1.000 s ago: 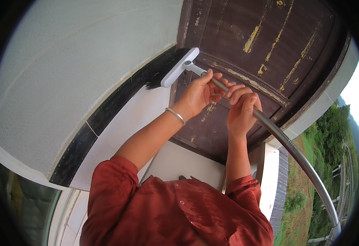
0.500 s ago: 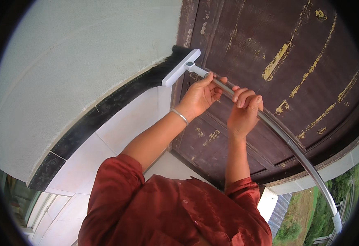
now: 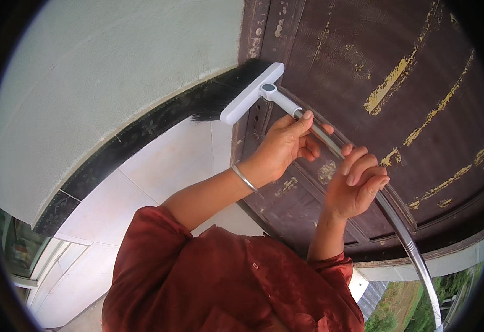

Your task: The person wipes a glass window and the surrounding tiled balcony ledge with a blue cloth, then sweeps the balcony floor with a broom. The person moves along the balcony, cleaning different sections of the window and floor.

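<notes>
A long-handled broom (image 3: 252,95) has a white bar-shaped head, a white socket and a shiny metal pole. Dark bristles (image 3: 211,105) fan out from the head against the wall, over the black border tiles. My left hand (image 3: 286,145), with a silver bangle at the wrist, is closed round the pole just behind the white socket, thumb on top. Farther along the pole, my right hand (image 3: 355,185) is also closed on it, fingers curled over. Beyond that hand the pole (image 3: 405,235) runs down to the lower right and out of view.
A brown wooden door (image 3: 336,72) with peeling yellow patches stands right beside the broom. Black patterned tiles (image 3: 142,130) form a band between grey-green plaster (image 3: 114,55) and pale tiles (image 3: 159,160). A window (image 3: 18,243) is at lower left, greenery (image 3: 402,304) at lower right.
Both hands and the pole have shifted right and slightly down. The broom head has moved a little right, and its bristles now show more spread over the wall.
</notes>
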The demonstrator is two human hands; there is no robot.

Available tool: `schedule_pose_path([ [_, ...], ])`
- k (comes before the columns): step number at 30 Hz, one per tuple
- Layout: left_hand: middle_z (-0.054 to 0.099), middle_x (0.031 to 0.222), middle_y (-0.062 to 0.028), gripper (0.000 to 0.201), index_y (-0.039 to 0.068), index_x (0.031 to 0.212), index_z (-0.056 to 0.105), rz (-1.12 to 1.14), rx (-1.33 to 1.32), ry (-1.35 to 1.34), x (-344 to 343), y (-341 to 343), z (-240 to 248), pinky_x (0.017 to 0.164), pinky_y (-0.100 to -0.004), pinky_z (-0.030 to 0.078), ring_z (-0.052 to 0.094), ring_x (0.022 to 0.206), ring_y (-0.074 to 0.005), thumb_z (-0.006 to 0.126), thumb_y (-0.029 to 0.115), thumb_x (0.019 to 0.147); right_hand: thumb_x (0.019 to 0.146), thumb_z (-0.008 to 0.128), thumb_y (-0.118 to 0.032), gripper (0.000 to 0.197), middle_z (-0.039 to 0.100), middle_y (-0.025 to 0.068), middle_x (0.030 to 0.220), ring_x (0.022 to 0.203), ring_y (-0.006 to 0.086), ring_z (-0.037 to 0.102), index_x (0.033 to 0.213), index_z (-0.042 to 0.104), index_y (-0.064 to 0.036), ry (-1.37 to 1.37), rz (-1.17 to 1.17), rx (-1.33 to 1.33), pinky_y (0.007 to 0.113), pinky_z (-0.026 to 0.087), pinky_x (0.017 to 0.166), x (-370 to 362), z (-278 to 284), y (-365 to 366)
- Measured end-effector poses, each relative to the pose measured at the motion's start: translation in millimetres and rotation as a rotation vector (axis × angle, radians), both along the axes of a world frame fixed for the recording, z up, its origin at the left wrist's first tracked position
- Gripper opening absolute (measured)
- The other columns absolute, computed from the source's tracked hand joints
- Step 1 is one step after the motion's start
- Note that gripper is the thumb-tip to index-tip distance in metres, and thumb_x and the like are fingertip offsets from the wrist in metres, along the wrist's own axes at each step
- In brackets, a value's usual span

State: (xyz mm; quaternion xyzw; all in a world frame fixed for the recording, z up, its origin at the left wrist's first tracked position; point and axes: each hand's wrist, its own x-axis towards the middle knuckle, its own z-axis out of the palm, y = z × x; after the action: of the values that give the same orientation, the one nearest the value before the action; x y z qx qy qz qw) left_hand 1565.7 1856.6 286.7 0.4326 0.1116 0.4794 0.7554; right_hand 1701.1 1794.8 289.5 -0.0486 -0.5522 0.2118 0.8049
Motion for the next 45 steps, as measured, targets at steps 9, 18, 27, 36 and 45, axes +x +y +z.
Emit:
schedule_pose_path([
  [9,0.070,0.107,-0.0108,0.028,0.012,0.107,0.056,0.201,-0.046,0.059,-27.2,-19.4,-11.7,0.058,-0.0278,0.047,0.062,0.067,-0.0154,0.052,0.040,0.105,0.109,0.042,-0.038,0.046,0.047,0.0029,0.065,0.063,0.0185,0.048,0.072,0.040,-0.0107,0.010,0.108,-0.032,0.045,0.047,0.079,-16.4,-18.9,3.5],
  [18,0.069,0.101,-0.0075,0.036,0.007,0.100,0.063,0.169,-0.099,0.005,-18.9,11.1,-12.0,0.056,-0.0242,0.043,0.056,0.063,-0.0137,0.057,0.042,0.102,0.110,0.040,-0.036,0.046,0.042,0.0027,0.064,0.066,0.0180,0.044,0.071,0.042,-0.0106,-0.075,0.033,-0.008,0.043,0.045,0.085,-29.9,-4.1,19.8],
  [27,0.070,0.110,-0.0107,0.032,0.010,0.101,0.052,0.202,-0.058,0.111,-32.8,-54.2,0.2,0.046,-0.0266,0.038,0.051,0.053,-0.0123,0.056,0.042,0.103,0.111,0.034,-0.036,0.049,0.038,-0.0014,0.060,0.065,0.0144,0.041,0.066,0.037,-0.0158,0.054,0.197,-0.027,0.041,0.044,0.083,-22.4,-8.2,-23.3],
  [36,0.069,0.110,-0.0084,0.038,0.006,0.103,0.060,0.249,-0.024,0.074,-69.4,-35.7,-1.3,0.048,-0.0227,0.037,0.046,0.053,-0.0099,0.057,0.044,0.102,0.110,0.040,-0.034,0.048,0.041,0.0032,0.064,0.068,0.0175,0.044,0.069,0.038,-0.0102,0.069,0.195,-0.070,0.042,0.045,0.089,-64.1,-0.6,-11.1],
  [45,0.071,0.108,-0.0088,0.035,0.008,0.098,0.058,0.117,0.064,0.058,-89.4,-107.4,31.9,0.043,-0.0229,0.036,0.051,0.049,-0.0110,0.056,0.043,0.103,0.111,0.038,-0.036,0.049,0.042,0.0023,0.063,0.067,0.0172,0.047,0.069,0.041,-0.0119,-0.011,0.075,0.034,0.043,0.049,0.087,-75.1,25.9,-92.0],
])
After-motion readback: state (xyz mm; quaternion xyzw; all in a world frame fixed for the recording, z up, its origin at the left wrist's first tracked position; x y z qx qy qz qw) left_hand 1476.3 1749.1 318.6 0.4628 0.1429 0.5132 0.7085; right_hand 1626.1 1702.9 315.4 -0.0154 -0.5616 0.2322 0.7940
